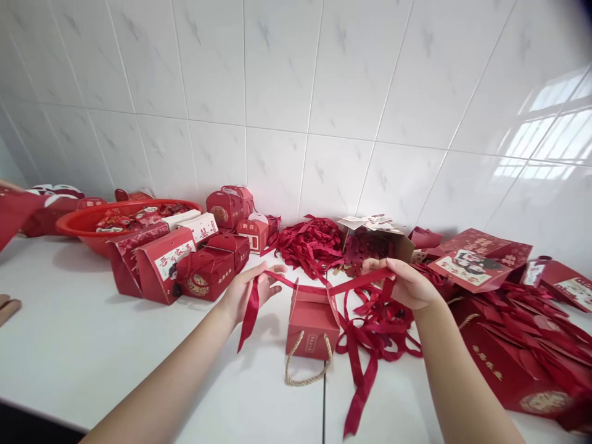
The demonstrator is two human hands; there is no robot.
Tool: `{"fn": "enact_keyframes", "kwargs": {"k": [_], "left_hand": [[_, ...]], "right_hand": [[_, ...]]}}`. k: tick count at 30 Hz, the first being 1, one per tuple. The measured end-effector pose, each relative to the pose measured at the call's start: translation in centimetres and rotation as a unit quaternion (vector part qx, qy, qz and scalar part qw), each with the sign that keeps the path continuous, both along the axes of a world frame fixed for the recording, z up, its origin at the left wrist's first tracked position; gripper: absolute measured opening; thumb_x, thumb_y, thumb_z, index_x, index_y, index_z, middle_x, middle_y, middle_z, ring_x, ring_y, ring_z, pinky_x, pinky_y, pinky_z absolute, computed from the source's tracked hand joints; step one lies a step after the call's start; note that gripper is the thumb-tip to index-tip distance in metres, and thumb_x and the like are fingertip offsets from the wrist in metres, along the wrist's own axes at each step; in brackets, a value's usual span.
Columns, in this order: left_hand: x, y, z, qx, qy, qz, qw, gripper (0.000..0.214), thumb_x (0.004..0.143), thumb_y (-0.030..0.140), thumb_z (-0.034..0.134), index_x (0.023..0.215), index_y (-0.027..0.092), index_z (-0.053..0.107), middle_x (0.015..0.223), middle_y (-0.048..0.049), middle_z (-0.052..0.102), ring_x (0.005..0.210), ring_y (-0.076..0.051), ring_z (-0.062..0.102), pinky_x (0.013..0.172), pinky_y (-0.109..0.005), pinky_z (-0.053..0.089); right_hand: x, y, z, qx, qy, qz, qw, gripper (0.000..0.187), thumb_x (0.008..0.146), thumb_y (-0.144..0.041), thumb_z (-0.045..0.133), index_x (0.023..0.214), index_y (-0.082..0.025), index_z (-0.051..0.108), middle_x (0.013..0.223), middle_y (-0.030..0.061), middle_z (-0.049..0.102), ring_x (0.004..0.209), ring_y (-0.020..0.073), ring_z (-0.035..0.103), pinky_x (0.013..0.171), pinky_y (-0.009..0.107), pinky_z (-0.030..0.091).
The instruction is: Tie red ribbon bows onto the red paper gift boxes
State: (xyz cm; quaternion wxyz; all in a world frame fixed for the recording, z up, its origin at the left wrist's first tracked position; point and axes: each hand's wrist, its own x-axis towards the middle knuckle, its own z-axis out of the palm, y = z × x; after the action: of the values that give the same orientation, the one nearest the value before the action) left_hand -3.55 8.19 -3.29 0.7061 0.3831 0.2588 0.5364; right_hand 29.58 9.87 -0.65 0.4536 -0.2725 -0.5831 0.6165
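Observation:
A small red gift box (pixel 312 324) with a beige rope handle (pixel 305 370) stands on the white counter between my hands. A red ribbon (pixel 305 287) stretches above its open top. My left hand (pixel 250 290) pinches one end, and the loose tail hangs down beside it. My right hand (pixel 407 283) grips the other end, fingers curled, above a tangle of loose ribbons (pixel 374 333).
Finished red boxes (pixel 185 259) cluster at the left by a red basin (pixel 92 225) of sweets. A ribbon heap (pixel 312 243) and an open carton (pixel 377 237) lie by the tiled wall. Flat red boxes (pixel 509 345) pile at right. Another person's hand (pixel 7 308) shows at the far left.

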Motion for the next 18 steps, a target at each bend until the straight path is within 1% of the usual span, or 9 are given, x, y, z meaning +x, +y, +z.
{"fn": "enact_keyframes", "kwargs": {"k": [2,4,6,8,11,12,14,16,18], "left_hand": [[0.6,-0.1,1.4,0.011,-0.033,0.003,0.999,0.022,0.079,0.033,0.061,0.071,0.013,0.067,0.090,-0.0086,0.067,0.088,-0.020,0.061,0.084,-0.033,0.049],[1.3,-0.1,3.3,0.036,-0.015,-0.011,0.999,0.028,0.083,0.035,0.058,0.067,0.014,0.068,0.087,-0.0088,0.069,0.089,-0.022,0.062,0.084,-0.033,0.049],[2.1,-0.3,5.6,0.082,0.028,-0.016,0.996,0.031,0.084,0.038,0.056,0.070,0.014,0.070,0.090,-0.0087,0.070,0.088,-0.022,0.063,0.083,-0.031,0.048],[2.9,-0.6,7.9,0.150,0.089,-0.006,0.985,0.027,0.083,0.036,0.057,0.079,0.014,0.073,0.095,-0.0091,0.071,0.091,-0.022,0.064,0.084,-0.031,0.047],[3.9,-1.4,10.8,0.227,0.226,0.007,0.947,0.020,0.077,0.023,0.061,0.091,0.014,0.073,0.100,-0.0084,0.071,0.096,-0.023,0.063,0.088,-0.031,0.045],[4.2,-1.7,11.4,0.236,0.271,0.015,0.933,0.022,0.076,0.020,0.062,0.094,0.015,0.073,0.100,-0.0081,0.072,0.097,-0.023,0.063,0.089,-0.032,0.044],[4.6,-2.3,12.2,0.238,0.336,0.049,0.910,0.024,0.076,0.021,0.062,0.098,0.015,0.071,0.101,-0.0079,0.071,0.098,-0.024,0.063,0.089,-0.033,0.044],[4.7,-2.7,12.3,0.245,0.352,0.098,0.898,0.027,0.076,0.025,0.065,0.100,0.015,0.070,0.102,-0.0084,0.071,0.098,-0.024,0.063,0.088,-0.033,0.045],[4.7,-2.7,12.3,0.260,0.334,0.144,0.895,0.033,0.073,0.029,0.070,0.104,0.016,0.068,0.101,-0.0087,0.071,0.097,-0.023,0.064,0.087,-0.032,0.046]], "right_hand": [[-0.7,-0.3,0.5,0.026,0.061,0.003,0.998,0.019,0.076,-0.045,0.065,0.078,-0.027,0.072,0.108,0.0004,0.068,0.102,0.0219,0.061,0.088,0.034,0.046],[-1.5,-0.7,1.2,0.033,0.114,-0.001,0.993,0.016,0.076,-0.044,0.065,0.075,-0.030,0.073,0.110,-0.0025,0.068,0.107,0.0219,0.060,0.093,0.035,0.044],[-2.2,-1.1,2.0,0.033,0.165,-0.017,0.986,0.020,0.077,-0.046,0.063,0.069,-0.030,0.072,0.104,-0.0040,0.070,0.103,0.0193,0.062,0.091,0.031,0.046],[-2.8,-1.5,2.9,0.028,0.200,-0.046,0.978,0.029,0.080,-0.053,0.057,0.073,-0.029,0.073,0.102,-0.0028,0.071,0.096,0.0170,0.064,0.085,0.028,0.049],[-3.4,-2.0,4.1,0.025,0.223,-0.096,0.970,0.047,0.082,-0.063,0.047,0.087,-0.024,0.074,0.100,0.0032,0.071,0.085,0.0161,0.066,0.078,0.027,0.052],[-3.6,-2.2,4.3,0.032,0.226,-0.115,0.967,0.046,0.081,-0.061,0.049,0.087,-0.022,0.074,0.098,0.0043,0.072,0.082,0.0156,0.066,0.077,0.027,0.053],[-4.0,-2.5,4.6,0.060,0.221,-0.154,0.961,0.032,0.077,-0.049,0.062,0.087,-0.021,0.074,0.093,0.0042,0.073,0.079,0.0144,0.066,0.077,0.026,0.053],[-4.4,-2.8,4.7,0.089,0.201,-0.193,0.956,0.022,0.070,-0.033,0.074,0.089,-0.021,0.074,0.088,0.0025,0.073,0.077,0.0132,0.066,0.077,0.024,0.053],[-4.9,-3.2,4.7,0.109,0.176,-0.227,0.952,0.025,0.066,-0.025,0.078,0.090,-0.022,0.073,0.084,0.0012,0.072,0.078,0.0128,0.066,0.076,0.024,0.053]]}}
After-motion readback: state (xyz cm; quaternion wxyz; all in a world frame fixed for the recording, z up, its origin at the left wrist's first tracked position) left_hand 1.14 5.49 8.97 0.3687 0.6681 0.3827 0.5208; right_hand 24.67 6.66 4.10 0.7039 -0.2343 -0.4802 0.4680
